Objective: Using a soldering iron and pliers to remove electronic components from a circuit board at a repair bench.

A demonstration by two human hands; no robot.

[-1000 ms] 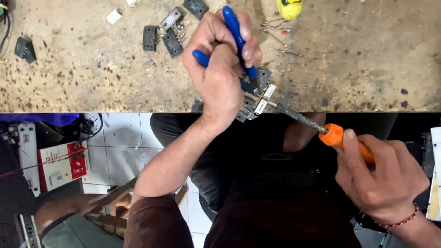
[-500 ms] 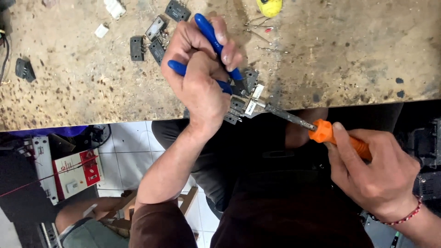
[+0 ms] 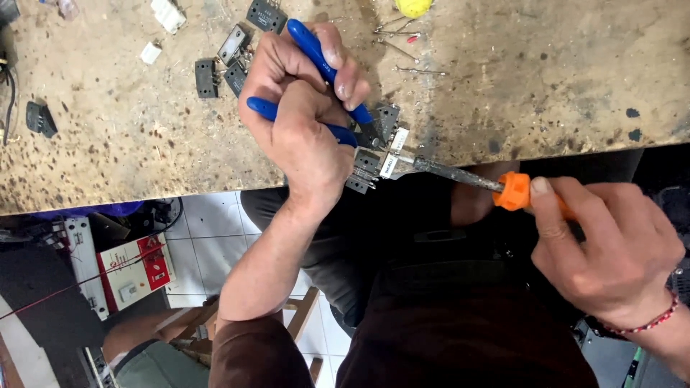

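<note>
Counter (image 3: 503, 86): worn, speckled wood top, fills the upper part of the head view; its near edge runs across the frame, tilted slightly.

Left hand (image 3: 305, 115): clenched around the blue handles of the pliers (image 3: 323, 86), over the counter edge. Pliers' long axis runs diagonally, handles toward upper left, nose toward lower right. Nose meets the part cluster (image 3: 377, 154) at the counter edge; whether it actually bites a part I can't tell, knuckles block it.

Right hand (image 3: 604, 251): off the counter, lower right, above the dark lap. Closed around the orange handle of the iron (image 3: 460, 174), thumb lying along the handle's top. Red cord bracelet (image 3: 647, 325) at the wrist.

Iron: long axis close to horizontal, slight tilt, handle at right and lower, dark metal shaft pointing left and a bit up. Tip ends at the part cluster, touching or just beside a small white tag there; can't resolve which.

Part cluster: several small dark flat components with metal leads, bunched together, half on the counter edge and half overhanging.

Loose on the counter, upper left: more dark components (image 3: 233, 61) lying flat, apart from each other; two small white pieces (image 3: 167, 14) further out. One dark component (image 3: 41, 118) alone near the left edge.

Top centre: thin metal leads (image 3: 402, 39) scattered, just beside a yellow object (image 3: 413, 7) cut off by the frame.
</note>
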